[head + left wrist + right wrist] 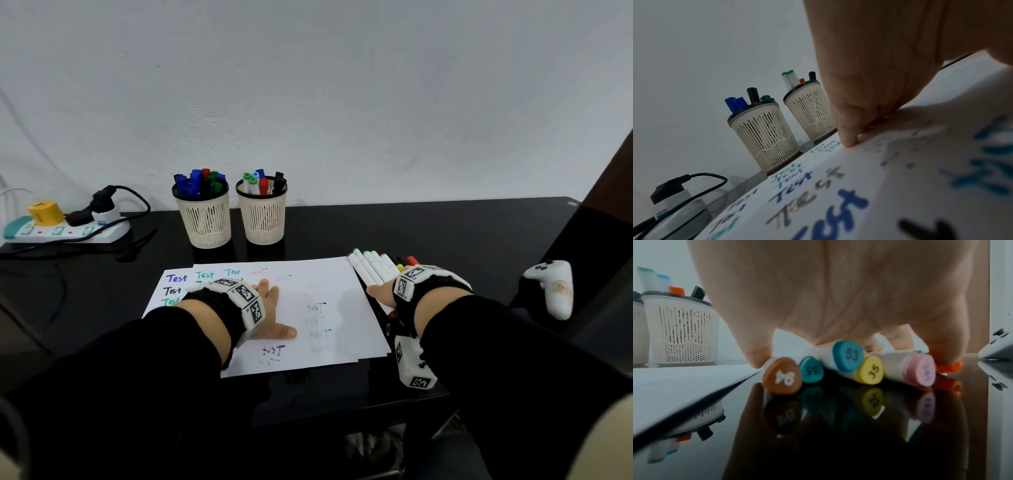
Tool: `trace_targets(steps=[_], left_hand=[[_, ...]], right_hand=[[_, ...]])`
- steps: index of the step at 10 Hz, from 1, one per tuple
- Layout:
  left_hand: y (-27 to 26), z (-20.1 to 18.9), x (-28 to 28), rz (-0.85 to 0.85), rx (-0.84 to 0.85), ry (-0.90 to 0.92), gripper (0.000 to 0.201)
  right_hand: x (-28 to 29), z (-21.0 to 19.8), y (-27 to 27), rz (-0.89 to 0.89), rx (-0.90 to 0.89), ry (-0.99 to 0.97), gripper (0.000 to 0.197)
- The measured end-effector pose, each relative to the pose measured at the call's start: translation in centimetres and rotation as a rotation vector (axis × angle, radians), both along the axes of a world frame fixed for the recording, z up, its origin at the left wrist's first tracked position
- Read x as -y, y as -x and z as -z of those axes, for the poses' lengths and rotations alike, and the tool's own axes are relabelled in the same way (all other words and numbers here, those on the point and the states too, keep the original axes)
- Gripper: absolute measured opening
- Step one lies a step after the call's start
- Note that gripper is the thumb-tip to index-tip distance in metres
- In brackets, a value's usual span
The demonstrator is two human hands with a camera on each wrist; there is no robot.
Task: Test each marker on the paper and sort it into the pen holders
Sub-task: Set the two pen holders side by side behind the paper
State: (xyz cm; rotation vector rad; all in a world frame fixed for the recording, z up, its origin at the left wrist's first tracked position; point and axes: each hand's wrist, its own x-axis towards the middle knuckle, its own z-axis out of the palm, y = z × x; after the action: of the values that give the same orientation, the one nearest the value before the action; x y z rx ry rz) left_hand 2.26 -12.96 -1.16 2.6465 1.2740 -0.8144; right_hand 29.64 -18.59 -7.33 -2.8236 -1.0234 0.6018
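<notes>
Glossy black desk [445, 233] with the paper [318, 284] in the middle, covered in scribbled "Test" words. Two pen holders [205, 219] behind it, both already stuffed with markers. Left hand [270, 308] lies flat on the sheet, fingers spread. Right hand [383, 291] is draped over the loose markers [846, 360] just right of the paper, fingers bracketing the bunch, nothing lifted.
</notes>
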Motion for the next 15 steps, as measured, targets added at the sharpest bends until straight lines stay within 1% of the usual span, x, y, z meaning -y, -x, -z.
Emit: trace_targets(steps=[1, 2, 3, 4, 5, 7, 8, 9, 10, 11, 13, 14, 15], left_hand=[[0.1, 0.0, 0.0, 0.004, 0.005, 0.001, 0.094], [0.1, 0.1, 0.0, 0.01, 0.005, -0.011, 0.094], [0.1, 0.2, -0.1, 0.014, 0.003, -0.02, 0.093], [0.1, 0.3, -0.2, 0.019, 0.005, -0.015, 0.094], [0.3, 0.2, -0.5, 0.027, 0.029, 0.001, 0.094], [1.6, -0.2, -1.0, -0.008, 0.07, 0.002, 0.095], [2.8, -0.4, -0.9, -0.032, 0.068, 0.012, 0.097], [4.5, -0.6, -0.6, -0.067, 0.062, -0.024, 0.102], [7.0, -0.6, -1.0, -0.142, 0.046, -0.074, 0.112], [9.6, -0.9, -1.5, -0.221, 0.047, -0.119, 0.124], [13.6, -0.7, -1.2, -0.307, 0.049, -0.168, 0.131], [14.5, 0.1, -0.9, -0.333, 0.078, -0.153, 0.128], [14.7, 0.4, -0.5, -0.353, 0.125, -0.112, 0.123]], right_hand=[[0.9, -1.9, 1.8, -0.02, 0.023, 0.006, 0.085], [0.7, -1.7, 1.7, -0.017, 0.025, 0.015, 0.09], [0.0, -0.6, 0.5, -0.048, 0.031, 0.012, 0.1], [1.8, -3.5, 2.6, 0.011, -0.029, -0.07, 0.102], [3.5, -5.7, 4.8, 0.005, -0.022, -0.029, 0.088], [5.7, -8.9, 7.5, -0.119, 0.173, 0.066, 0.07], [6.1, -9.3, 9.2, -0.161, 0.237, 0.124, 0.082], [5.9, -8.3, 10.4, -0.201, 0.245, 0.107, 0.095], [6.0, -7.6, 11.5, -0.333, 0.195, 0.008, 0.101], [6.6, -7.9, 12.9, -0.399, 0.1, -0.013, 0.1], [7.3, -7.5, 13.9, -0.395, 0.037, 0.045, 0.11], [7.5, -6.7, 14.1, -0.385, 0.036, 0.086, 0.117], [7.2, -5.7, 14.1, -0.387, 0.076, 0.12, 0.129]])
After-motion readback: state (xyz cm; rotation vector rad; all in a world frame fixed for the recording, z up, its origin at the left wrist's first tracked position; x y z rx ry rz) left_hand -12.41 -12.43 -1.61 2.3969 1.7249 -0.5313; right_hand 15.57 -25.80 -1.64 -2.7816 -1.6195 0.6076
